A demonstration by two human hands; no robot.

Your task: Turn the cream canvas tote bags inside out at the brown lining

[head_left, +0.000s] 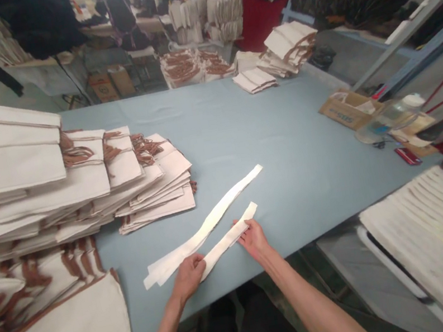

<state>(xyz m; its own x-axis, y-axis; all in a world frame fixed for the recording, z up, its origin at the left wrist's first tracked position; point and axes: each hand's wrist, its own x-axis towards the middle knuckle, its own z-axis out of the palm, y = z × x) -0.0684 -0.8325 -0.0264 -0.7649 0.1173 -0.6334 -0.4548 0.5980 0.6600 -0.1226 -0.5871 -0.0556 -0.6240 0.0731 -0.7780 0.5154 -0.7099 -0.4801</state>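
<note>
Two white fabric strips lie on the pale blue table [267,135] near its front edge. My left hand [189,276] is closed on the near end of the short strip [227,240]. My right hand [253,237] pinches that same short strip close to its far end. The long strip [210,224] runs diagonally just behind it, from the front left toward the middle of the table, and neither hand holds it.
Tall piles of white bags with brown handles [80,184] fill the table's left side. More bag piles [287,50] sit at the far edge. A cardboard box [343,108] and clutter sit at the right edge. A stack of white fabric [440,231] rests on a stand at right.
</note>
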